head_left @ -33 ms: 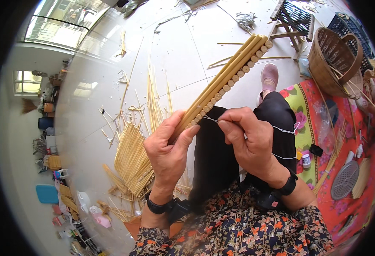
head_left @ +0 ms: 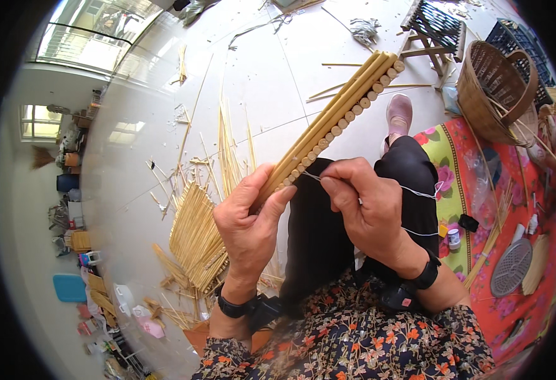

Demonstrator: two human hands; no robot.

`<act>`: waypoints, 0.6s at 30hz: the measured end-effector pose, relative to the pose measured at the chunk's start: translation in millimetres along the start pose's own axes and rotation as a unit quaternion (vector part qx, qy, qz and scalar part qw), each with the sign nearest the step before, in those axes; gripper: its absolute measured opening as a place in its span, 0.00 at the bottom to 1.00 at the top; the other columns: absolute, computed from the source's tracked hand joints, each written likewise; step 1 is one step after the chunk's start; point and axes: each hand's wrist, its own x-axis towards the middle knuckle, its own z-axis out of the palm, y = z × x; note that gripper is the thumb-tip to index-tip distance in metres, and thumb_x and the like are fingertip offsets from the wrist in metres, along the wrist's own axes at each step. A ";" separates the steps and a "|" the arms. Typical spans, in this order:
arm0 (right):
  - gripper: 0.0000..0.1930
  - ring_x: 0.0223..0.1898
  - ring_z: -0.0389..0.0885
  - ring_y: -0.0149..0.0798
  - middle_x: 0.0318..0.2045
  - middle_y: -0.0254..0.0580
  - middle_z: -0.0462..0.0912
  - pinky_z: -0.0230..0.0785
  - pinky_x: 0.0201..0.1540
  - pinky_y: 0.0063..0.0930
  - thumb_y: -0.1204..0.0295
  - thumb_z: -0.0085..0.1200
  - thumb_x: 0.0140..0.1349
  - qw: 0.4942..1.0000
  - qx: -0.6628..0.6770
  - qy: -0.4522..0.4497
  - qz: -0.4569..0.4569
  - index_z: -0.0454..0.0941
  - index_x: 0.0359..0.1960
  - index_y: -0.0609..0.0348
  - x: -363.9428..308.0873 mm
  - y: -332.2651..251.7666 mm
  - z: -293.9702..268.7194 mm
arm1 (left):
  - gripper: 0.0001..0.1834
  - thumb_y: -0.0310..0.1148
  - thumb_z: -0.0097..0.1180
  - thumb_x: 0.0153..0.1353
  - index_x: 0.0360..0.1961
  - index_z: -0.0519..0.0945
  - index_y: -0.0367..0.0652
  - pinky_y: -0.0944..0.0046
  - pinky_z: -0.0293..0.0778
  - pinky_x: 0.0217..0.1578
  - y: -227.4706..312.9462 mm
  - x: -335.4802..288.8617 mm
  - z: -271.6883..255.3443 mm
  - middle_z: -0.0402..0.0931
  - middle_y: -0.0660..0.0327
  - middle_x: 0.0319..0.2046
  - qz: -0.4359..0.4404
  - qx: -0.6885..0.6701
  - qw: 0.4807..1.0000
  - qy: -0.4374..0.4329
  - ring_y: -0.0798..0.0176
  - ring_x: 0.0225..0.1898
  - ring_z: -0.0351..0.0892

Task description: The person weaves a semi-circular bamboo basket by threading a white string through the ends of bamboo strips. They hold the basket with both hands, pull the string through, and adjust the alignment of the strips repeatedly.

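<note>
My left hand is closed round the near end of a flat row of yellow reed-like stalks, thumb on top. The row slants up and to the right over my lap, with its round, pale cut ends lined up along the right edge. A thin white string runs from the row's near end to my right hand, whose thumb and forefinger pinch it. More of the string loops out past that hand across my dark trouser leg. How the string passes between the stalks cannot be made out.
A fan-shaped pile of stalks lies on the tiled floor at left, amid scattered pieces. At right are a wicker basket, a small folding stool and a red floral cloth. A grey perforated disc and a small jar rest there.
My right hand has shifted very slightly to the left, still pinching the string. The left hand and the row of stalks look the same.
</note>
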 end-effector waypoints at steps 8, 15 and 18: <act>0.07 0.29 0.90 0.51 0.35 0.48 0.88 0.79 0.29 0.39 0.79 0.67 0.71 1.000 -0.026 -0.003 -0.011 0.85 0.48 0.61 -1.2 0.8 0.5 | 0.22 0.22 0.77 0.66 0.60 0.87 0.28 0.69 0.85 0.43 -3.0 -1.6 0.0 0.92 0.57 0.41 0.010 -0.005 1.000 0.005 0.71 0.40 0.88; 0.07 0.28 0.90 0.50 0.36 0.47 0.89 0.78 0.28 0.38 0.80 0.67 0.70 0.999 -0.041 -0.016 -0.028 0.85 0.46 0.64 -0.6 0.6 -3.9 | 0.21 0.21 0.77 0.65 0.58 0.87 0.29 0.69 0.83 0.40 0.2 -4.3 0.3 0.90 0.57 0.39 0.004 -0.002 1.000 -0.002 0.71 0.38 0.87; 0.06 0.27 0.90 0.48 0.35 0.46 0.89 0.77 0.27 0.38 0.81 0.67 0.69 0.998 -0.044 -0.028 -0.029 0.85 0.45 0.65 -0.3 -1.4 -9.6 | 0.20 0.21 0.77 0.65 0.57 0.87 0.29 0.68 0.84 0.40 0.8 -7.2 2.7 0.91 0.55 0.40 0.022 0.016 1.000 -0.005 0.68 0.39 0.88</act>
